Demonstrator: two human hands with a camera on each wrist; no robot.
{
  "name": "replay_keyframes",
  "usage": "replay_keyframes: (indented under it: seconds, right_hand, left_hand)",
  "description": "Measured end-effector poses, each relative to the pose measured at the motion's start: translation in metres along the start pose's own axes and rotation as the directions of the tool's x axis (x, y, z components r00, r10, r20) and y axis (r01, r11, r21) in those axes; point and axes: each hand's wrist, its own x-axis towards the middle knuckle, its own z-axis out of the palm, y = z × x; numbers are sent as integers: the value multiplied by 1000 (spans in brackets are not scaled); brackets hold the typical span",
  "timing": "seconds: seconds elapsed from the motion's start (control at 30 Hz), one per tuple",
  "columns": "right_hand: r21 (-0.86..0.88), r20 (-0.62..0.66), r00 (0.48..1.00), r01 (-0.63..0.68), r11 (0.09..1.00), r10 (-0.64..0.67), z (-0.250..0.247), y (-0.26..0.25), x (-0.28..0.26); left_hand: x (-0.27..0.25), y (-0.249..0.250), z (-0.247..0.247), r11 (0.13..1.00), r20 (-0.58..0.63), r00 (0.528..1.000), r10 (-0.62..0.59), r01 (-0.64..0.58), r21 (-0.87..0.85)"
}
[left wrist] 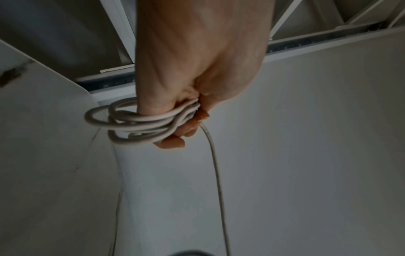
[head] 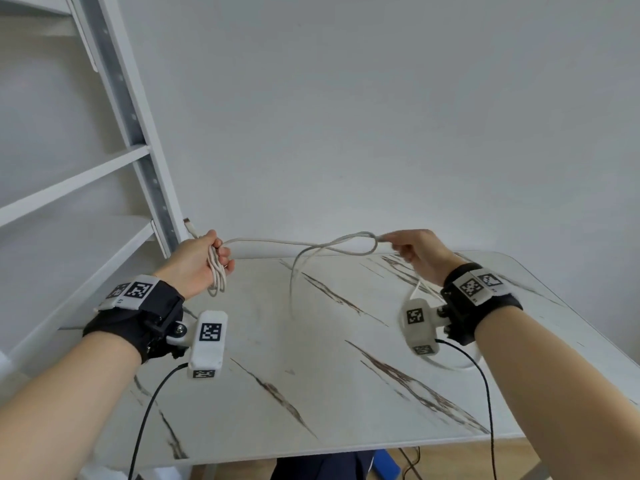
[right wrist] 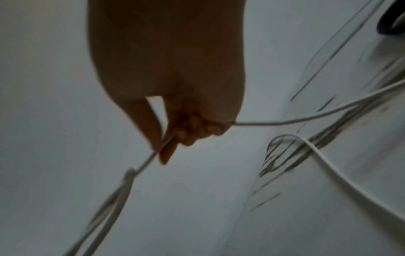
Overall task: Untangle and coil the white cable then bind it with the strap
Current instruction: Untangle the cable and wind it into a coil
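My left hand [head: 204, 258] is raised above the table's left side and grips several loops of the white cable [head: 217, 271]; a plug end [head: 188, 225] sticks up past the thumb. The left wrist view shows those cable loops [left wrist: 140, 121] bunched under my curled fingers [left wrist: 173, 142]. From there the cable [head: 277, 241] runs right in the air through a loose crossing loop [head: 360, 244] to my right hand [head: 412, 247], which pinches it. In the right wrist view my right fingers [right wrist: 168, 152] pinch the cable [right wrist: 263, 123], blurred. No strap is visible.
A white marble-pattern table [head: 311, 375] lies below both hands. A white shelf unit [head: 114, 161] stands at the left against a plain wall. More white cable [head: 464, 365] curls on the table under my right wrist. Black wrist-camera leads [head: 149, 410] hang down.
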Motion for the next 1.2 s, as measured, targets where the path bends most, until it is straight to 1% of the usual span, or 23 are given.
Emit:
replay_keyframes:
  seconds: [0.03, 0.1, 0.17, 0.2, 0.3, 0.4, 0.5, 0.57, 0.6, 0.63, 0.7, 0.73, 0.77, 0.83, 0.9, 0.97, 1.0, 1.03, 1.07, 1.1, 1.13, 1.17, 1.2]
  right_hand:
    - [-81, -119, 993, 13, 997, -23, -7, 2, 1]
    - [-235, -345, 937, -25, 972, -59, -23, 9, 2]
    - [-310, -479, 877, -134, 941, -33, -40, 20, 3]
    - [-354, -507, 862, -195, 915, -12, -46, 25, 4]
    - [-511, -467, 884, -274, 815, 5, -43, 38, 2]
    - [-623, -407, 913, -274, 733, -5, -29, 50, -1]
    - [-732, -309, 949, -283, 620, 68, -15, 57, -3]
    - [-828, -193, 975, -221, 515, 108, -5, 58, -5]
    - [-861, -131, 989, -151, 486, 75, 1, 58, -6]
    - [-874, -73, 997, -65, 482, 1, 8, 57, -8]
    - [-814, 23, 988, 107, 571, -151, 22, 51, -15]
    - [-758, 75, 980, 175, 628, -184, 31, 48, -18]
    - [-715, 144, 972, 232, 659, -186, 40, 46, -21]
    - [-668, 310, 941, 319, 672, -138, 60, 46, -27]
    - [-649, 461, 886, 378, 660, -54, 77, 49, -30]
    - [-656, 526, 850, 423, 625, -23, 86, 50, -28]
    - [-641, 518, 854, 426, 638, -50, 86, 47, -27]
    - [-602, 472, 877, 397, 693, -93, 83, 42, -27]
    - [-538, 374, 918, 330, 776, -131, 77, 38, -25]
    - [-457, 238, 960, 247, 855, -151, 69, 33, -20]
    - [-382, 85, 989, 146, 912, -123, 57, 32, -16]
    - [-334, -58, 996, 48, 941, -72, 44, 31, -10]
    - [-330, -179, 984, -45, 943, -15, 30, 33, -5]
  left_hand:
    - [0, 2, -2, 1000, -8, 1000, 13, -13, -4]
    - [1, 6, -6, 999, -31, 999, 33, -34, -13]
    - [1, 8, -12, 999, -48, 998, 32, -32, -16]
    - [1, 8, -14, 1000, -53, 998, 25, -25, -7]
    - [-2, -1, -8, 998, -50, 999, -13, 15, 58]
    - [-7, -16, 6, 993, -32, 998, -52, 55, 109]
    - [-11, -26, 19, 988, -21, 997, -77, 80, 134]
    - [-12, -31, 26, 987, -17, 996, -87, 88, 137]
    - [-13, -32, 29, 986, -17, 996, -90, 92, 142]
    - [-14, -34, 32, 984, -17, 995, -94, 95, 148]
    - [-15, -37, 36, 982, -12, 995, -100, 101, 161]
    - [-15, -39, 38, 981, -8, 995, -103, 103, 164]
    - [-16, -40, 39, 980, -2, 994, -108, 107, 165]
    - [-16, -43, 42, 979, 13, 993, -117, 113, 167]
    - [-17, -45, 43, 979, 21, 993, -117, 112, 169]
    - [-17, -44, 42, 980, 14, 994, -106, 102, 172]
    - [-16, -42, 39, 981, -1, 996, -92, 91, 171]
    - [-15, -40, 35, 984, -24, 997, -76, 79, 162]
    - [-13, -38, 31, 986, -52, 997, -57, 64, 153]
    - [-11, -33, 25, 988, -81, 996, -29, 41, 146]
    - [-10, -30, 20, 990, -106, 994, -8, 24, 142]
    - [-8, -26, 15, 990, -123, 992, 11, 7, 140]
    - [-8, -22, 10, 991, -132, 991, 27, -9, 135]
